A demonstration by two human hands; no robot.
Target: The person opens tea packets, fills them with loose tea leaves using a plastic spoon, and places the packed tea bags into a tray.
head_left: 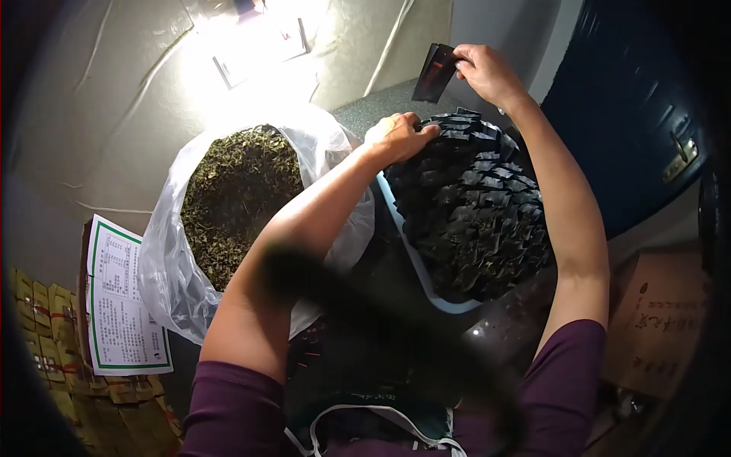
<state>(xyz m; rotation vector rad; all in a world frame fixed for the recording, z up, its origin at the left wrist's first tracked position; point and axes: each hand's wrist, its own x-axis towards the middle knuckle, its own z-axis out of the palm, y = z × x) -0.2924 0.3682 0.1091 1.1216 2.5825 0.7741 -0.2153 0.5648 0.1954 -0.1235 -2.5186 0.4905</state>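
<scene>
My right hand (487,72) is closed on the top edge of a flat black packet (435,74) with reddish print, held up above the far end of the tub. My left hand (397,139) lies at the tub's far left corner, touching the black packets, its thumb apart from the fingers; some fingertips are hidden. Many upright black packets (476,206), packed in overlapping rows, fill the pale blue tub (421,278). Their open tops seem to face up, and dark leafy bits show among the nearer ones. Left of the tub stands a clear plastic bag (169,263) full of dried green-brown leaves (244,202).
A bright lamp (263,42) glares at the back. On the left are a printed sheet with a green border (126,305) and stacked yellowish packs (57,335). A brown cardboard box (659,324) sits at the right, below a dark blue door (624,114). A blurred dark bar crosses the foreground.
</scene>
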